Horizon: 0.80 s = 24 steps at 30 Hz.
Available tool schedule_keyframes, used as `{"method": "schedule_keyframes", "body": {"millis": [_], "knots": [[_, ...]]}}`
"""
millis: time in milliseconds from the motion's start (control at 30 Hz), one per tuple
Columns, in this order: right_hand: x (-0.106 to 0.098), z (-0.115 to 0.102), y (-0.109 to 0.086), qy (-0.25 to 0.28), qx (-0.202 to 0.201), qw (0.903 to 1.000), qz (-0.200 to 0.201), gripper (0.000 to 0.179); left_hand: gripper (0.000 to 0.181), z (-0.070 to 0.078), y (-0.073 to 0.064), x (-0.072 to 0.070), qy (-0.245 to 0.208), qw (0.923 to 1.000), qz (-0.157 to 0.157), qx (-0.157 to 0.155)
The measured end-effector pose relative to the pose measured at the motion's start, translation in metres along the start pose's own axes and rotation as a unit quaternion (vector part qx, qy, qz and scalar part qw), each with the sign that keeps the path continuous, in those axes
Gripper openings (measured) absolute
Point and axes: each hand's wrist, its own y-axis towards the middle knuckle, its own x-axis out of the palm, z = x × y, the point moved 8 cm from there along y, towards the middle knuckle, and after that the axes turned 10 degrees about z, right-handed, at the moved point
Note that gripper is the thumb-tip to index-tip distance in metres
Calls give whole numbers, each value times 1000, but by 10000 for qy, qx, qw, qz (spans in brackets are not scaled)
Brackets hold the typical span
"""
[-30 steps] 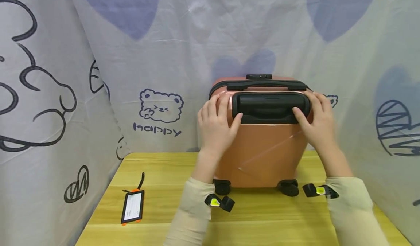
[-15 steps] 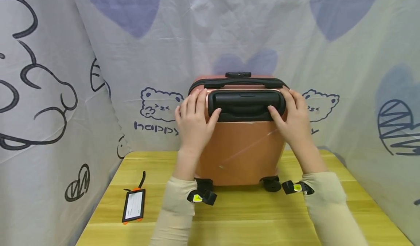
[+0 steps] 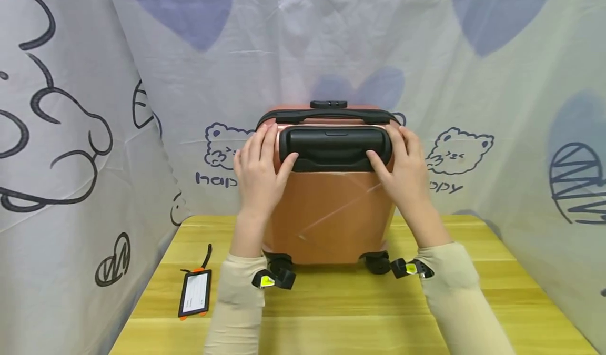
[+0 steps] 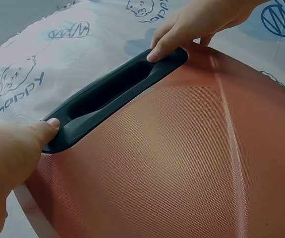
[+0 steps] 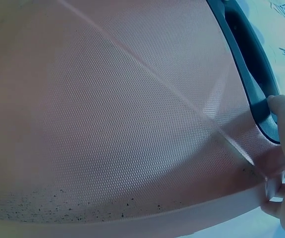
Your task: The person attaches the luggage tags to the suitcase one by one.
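An orange-pink hard-shell suitcase (image 3: 331,218) stands upright on its black wheels. Its upper face bears a black recessed panel with the pull handle (image 3: 336,147). My left hand (image 3: 259,173) grips the suitcase's upper left corner, thumb on the panel's edge and fingers over the side. At the upper right corner my right hand (image 3: 406,179) grips in the same way; its thumb (image 5: 281,101) presses the black frame in the right wrist view, while its fingers pass round the side edge. In the left wrist view the textured shell (image 4: 152,148) fills the middle, both thumbs on the black frame.
A luggage tag (image 3: 195,292) with a black frame, white card and strap lies on the wooden table (image 3: 331,328), left of the suitcase. A carry handle (image 3: 331,114) and a combination lock (image 3: 329,104) sit on the suitcase's top. Printed cloth hangs behind and at both sides.
Both hands have moved the suitcase leftward across the table, keeping their grip on its upper corners. The movement is smaller in the latter half second. The luggage tag stays in place.
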Motion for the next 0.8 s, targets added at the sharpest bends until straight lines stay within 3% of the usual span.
{"method": "schedule_keyframes", "body": {"millis": [400,800], "knots": [[2,-9,1,-304,-131,9994,80,60,67,-11,-1,-1,-76,9992,-375,58],[3,-9,-1,-348,-159,9992,125,60,71,-15,-19,-4,-128,9973,-719,24]]}}
